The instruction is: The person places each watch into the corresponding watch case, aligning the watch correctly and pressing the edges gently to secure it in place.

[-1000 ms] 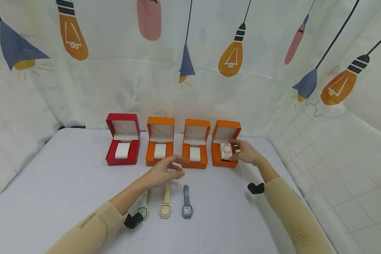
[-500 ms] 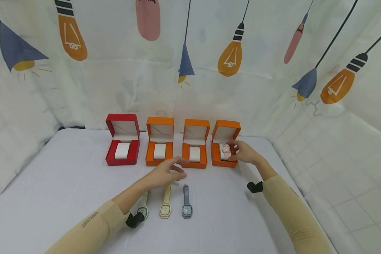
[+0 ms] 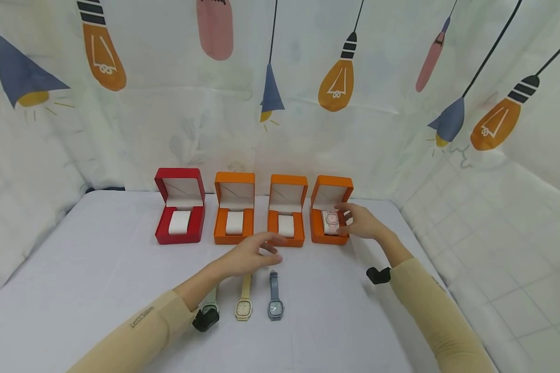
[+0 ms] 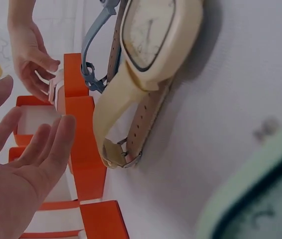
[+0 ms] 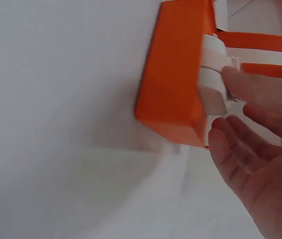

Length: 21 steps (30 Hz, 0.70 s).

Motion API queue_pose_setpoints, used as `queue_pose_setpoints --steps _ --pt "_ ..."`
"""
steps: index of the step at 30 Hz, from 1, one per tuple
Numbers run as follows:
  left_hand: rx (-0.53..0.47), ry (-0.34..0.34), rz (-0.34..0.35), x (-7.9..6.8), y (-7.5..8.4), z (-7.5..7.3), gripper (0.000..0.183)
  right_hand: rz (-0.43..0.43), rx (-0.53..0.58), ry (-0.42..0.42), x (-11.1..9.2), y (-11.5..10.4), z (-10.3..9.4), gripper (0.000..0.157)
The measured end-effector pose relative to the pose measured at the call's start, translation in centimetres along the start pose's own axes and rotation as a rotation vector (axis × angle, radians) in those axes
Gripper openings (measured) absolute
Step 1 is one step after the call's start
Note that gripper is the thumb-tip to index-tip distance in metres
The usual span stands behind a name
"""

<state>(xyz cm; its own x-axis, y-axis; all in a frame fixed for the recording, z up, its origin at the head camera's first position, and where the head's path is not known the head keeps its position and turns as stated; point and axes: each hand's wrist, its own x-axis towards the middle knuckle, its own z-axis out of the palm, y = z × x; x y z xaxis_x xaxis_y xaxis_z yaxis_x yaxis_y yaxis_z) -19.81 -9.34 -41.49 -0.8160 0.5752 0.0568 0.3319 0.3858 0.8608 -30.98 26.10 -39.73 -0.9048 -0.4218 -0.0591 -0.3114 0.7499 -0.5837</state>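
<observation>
A pink watch (image 3: 332,219) sits round a white cushion inside the rightmost orange box (image 3: 324,240), whose lid stands up. My right hand (image 3: 363,223) is at the watch's right side, its thumb (image 5: 252,89) touching the strap and the other fingers loosely bent and apart. Over the table, in front of the third box, hovers my left hand (image 3: 249,255), fingers relaxed, holding nothing. Below it lie a yellow watch (image 3: 243,309), a blue watch (image 3: 275,309) and a pale green watch (image 4: 260,199). The green one is partly hidden by the left wrist camera in the head view.
Left of the pink watch's box stand two orange boxes, one in the middle (image 3: 273,228) and one beside it (image 3: 220,230), then a red box (image 3: 160,230). All have raised lids and white cushions. A printed curtain (image 3: 168,124) hangs behind the white table (image 3: 98,259).
The pink watch and its cushion have settled slightly left in the box, and my right thumb and fingers stay beside them. My left hand has drifted a little to the right.
</observation>
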Motion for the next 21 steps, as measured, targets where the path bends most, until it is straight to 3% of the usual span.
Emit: queue_pose_setpoints --steps 5,12,16,21 --pt "0.012 -0.002 0.022 0.5 0.5 -0.1 0.045 -0.076 0.04 0.14 -0.5 -0.3 -1.3 0.045" --pt "0.028 0.018 0.067 1.8 0.9 -0.3 0.041 -0.154 0.047 0.449 -0.1 -0.8 -2.3 0.024" --pt "0.061 0.044 0.08 2.8 1.2 -0.4 0.04 -0.181 0.016 0.581 0.7 -0.6 -2.6 0.024" --pt "0.076 0.073 0.096 4.1 1.6 -0.4 0.039 -0.121 0.015 0.602 1.6 -0.6 -3.1 0.041"
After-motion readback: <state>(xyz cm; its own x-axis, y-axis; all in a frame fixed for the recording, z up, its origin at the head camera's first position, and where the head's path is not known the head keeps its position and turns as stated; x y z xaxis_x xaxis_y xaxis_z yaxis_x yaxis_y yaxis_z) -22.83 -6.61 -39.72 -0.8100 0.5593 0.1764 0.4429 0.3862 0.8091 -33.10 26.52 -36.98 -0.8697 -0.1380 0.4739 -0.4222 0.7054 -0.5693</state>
